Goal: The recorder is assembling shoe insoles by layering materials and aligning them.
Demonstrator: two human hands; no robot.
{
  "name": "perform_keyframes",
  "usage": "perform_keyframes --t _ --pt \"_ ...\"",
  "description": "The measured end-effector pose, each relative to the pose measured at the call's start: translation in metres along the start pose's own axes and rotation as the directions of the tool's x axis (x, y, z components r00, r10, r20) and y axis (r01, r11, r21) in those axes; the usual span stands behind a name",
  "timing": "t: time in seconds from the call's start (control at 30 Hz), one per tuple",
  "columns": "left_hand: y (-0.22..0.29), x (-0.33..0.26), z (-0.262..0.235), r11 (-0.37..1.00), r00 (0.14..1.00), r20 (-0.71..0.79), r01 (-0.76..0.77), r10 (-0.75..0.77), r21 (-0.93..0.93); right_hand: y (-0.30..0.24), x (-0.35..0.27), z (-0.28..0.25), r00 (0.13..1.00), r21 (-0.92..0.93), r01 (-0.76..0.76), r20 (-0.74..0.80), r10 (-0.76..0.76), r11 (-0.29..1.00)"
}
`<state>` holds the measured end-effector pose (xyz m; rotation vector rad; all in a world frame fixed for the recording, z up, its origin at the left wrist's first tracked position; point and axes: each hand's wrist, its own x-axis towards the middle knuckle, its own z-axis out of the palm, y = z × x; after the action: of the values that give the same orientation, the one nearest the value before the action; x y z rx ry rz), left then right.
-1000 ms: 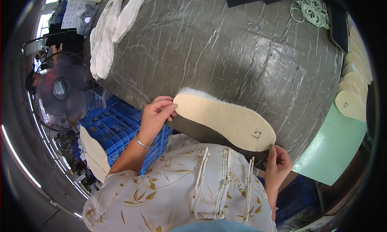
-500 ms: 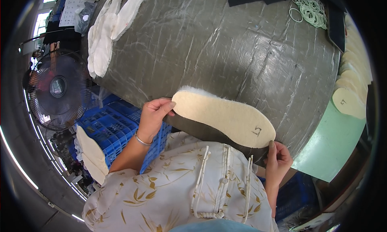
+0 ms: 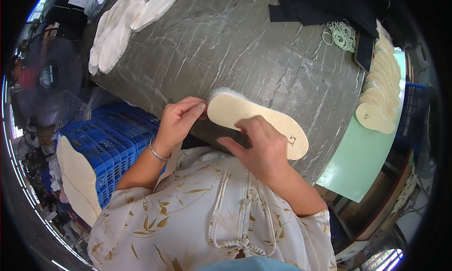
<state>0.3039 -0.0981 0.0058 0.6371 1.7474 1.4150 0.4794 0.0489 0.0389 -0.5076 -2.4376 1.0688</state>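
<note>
A cream, foot-shaped insole [image 3: 235,112] lies on the dark table in front of me, with white fluff along its far edge. Beside its left end, the thumb and fingers of my left hand [image 3: 178,122] are pinched together. I cannot make out what is between them. A pale strip [image 3: 170,161] hangs below that hand, near the wrist bracelet. My right hand [image 3: 263,148] is over the insole's near edge, thumb spread away from bent fingers. It covers part of the insole's right half.
Overlapping cream insoles [image 3: 375,115] lie on a green sheet [image 3: 351,172] at right. White insoles [image 3: 113,40] are at far left; green bands [image 3: 343,35] and black material [image 3: 320,5] at the back. Blue crates [image 3: 110,151] and a fan [image 3: 49,78] stand left.
My right hand has let go of the insole's right end and moved left over its middle. The left fingers have shifted to just beside its left end.
</note>
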Motion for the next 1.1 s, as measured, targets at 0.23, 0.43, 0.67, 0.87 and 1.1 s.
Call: perform_keyframes --t 0.23,0.43,0.67,0.87,1.1 --pt "-0.003 -0.001 0.000 0.977 0.975 0.069 -0.211 0.210 0.018 -0.011 0.012 0.040 0.998 -0.145 -0.069 0.003 0.070 0.987" --pt "-0.010 0.003 0.007 0.983 0.996 0.052 -0.058 0.068 -0.174 -0.021 0.013 0.032 0.979 -0.067 -0.199 -0.049 0.196 0.978" --pt "-0.025 0.018 0.027 0.901 0.997 0.020 0.073 -0.071 -0.427 -0.021 0.014 0.013 0.909 0.070 -0.368 -0.185 0.375 0.927" --pt "-0.029 0.026 0.025 0.901 1.000 -0.010 0.009 -0.015 -0.434 -0.010 0.002 -0.016 0.798 0.280 -0.520 -0.178 0.576 0.807" --pt "-0.047 0.029 0.025 0.936 0.995 -0.099 -0.060 0.027 -0.348 -0.016 -0.030 -0.034 0.687 0.442 -0.510 -0.306 0.659 0.738"
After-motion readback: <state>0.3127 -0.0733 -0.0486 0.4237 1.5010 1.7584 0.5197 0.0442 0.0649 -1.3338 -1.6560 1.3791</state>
